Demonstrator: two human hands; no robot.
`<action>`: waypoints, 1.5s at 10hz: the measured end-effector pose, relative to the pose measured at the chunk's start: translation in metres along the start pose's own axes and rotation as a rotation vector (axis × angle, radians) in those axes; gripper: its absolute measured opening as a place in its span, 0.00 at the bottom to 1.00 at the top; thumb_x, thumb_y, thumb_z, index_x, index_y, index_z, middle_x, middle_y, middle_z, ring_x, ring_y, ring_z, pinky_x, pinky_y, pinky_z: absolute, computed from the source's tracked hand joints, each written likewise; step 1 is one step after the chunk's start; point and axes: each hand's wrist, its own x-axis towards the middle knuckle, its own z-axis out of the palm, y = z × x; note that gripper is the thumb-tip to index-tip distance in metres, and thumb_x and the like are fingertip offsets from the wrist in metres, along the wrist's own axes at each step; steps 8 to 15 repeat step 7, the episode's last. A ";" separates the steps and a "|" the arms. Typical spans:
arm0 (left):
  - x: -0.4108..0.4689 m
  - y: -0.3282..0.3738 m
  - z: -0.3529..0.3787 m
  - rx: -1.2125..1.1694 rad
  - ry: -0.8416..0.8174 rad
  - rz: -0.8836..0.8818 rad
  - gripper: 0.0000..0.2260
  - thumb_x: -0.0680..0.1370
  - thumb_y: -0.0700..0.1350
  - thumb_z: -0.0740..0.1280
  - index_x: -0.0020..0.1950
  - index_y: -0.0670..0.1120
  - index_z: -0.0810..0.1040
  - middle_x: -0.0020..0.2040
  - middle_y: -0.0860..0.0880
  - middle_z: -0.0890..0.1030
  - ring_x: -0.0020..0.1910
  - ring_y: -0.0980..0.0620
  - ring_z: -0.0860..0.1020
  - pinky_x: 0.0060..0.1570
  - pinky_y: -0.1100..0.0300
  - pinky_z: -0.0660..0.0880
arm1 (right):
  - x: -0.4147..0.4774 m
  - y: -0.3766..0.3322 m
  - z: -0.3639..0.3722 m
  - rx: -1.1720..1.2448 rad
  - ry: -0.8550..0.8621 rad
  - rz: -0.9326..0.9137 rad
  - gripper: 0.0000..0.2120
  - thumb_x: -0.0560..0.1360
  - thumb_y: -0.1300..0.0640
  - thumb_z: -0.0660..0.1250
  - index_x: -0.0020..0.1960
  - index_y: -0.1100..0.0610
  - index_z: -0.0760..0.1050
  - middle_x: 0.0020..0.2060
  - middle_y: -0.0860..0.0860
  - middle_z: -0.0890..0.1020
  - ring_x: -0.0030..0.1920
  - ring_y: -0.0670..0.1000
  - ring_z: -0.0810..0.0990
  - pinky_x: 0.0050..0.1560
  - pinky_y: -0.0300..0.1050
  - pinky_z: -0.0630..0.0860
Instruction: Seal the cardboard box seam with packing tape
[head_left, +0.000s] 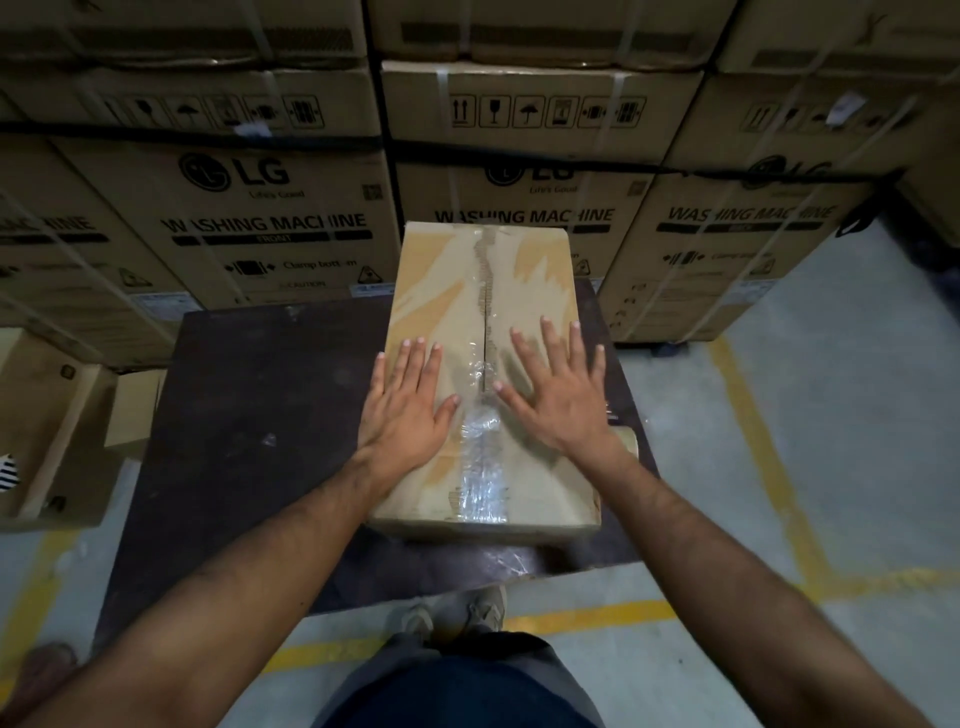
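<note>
Matt, scuffed cardboard box (524, 291) with glossy crinkled clear tape (480, 467), on a dull dark wooden table (249, 415).

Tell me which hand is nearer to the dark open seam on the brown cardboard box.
Right. The right hand has its thumb at the seam; the left hand lies flat further left.

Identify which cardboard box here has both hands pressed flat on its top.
The small plain box on the dark table, its seam partly covered in clear tape. Left hand and right hand flank the seam; the printed washing machine cartons behind go untouched.
</note>
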 end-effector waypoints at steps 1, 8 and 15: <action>0.000 0.000 0.001 -0.001 -0.016 0.010 0.33 0.86 0.64 0.44 0.86 0.48 0.41 0.88 0.44 0.45 0.87 0.46 0.41 0.85 0.41 0.40 | -0.010 -0.016 0.012 -0.006 -0.044 0.016 0.38 0.80 0.24 0.42 0.84 0.38 0.39 0.86 0.52 0.38 0.83 0.62 0.33 0.79 0.71 0.32; 0.029 -0.007 -0.037 0.042 0.010 0.018 0.35 0.82 0.70 0.45 0.85 0.59 0.37 0.86 0.44 0.34 0.83 0.40 0.28 0.78 0.28 0.31 | 0.021 -0.024 -0.021 -0.082 0.008 0.063 0.41 0.78 0.22 0.40 0.84 0.40 0.36 0.86 0.53 0.40 0.84 0.64 0.33 0.79 0.76 0.35; 0.029 -0.007 -0.037 0.042 0.010 0.018 0.35 0.82 0.70 0.45 0.85 0.59 0.37 0.86 0.44 0.34 0.83 0.40 0.28 0.78 0.28 0.31 | 0.021 -0.024 -0.021 -0.082 0.008 0.063 0.41 0.78 0.22 0.40 0.84 0.40 0.36 0.86 0.53 0.40 0.84 0.64 0.33 0.79 0.76 0.35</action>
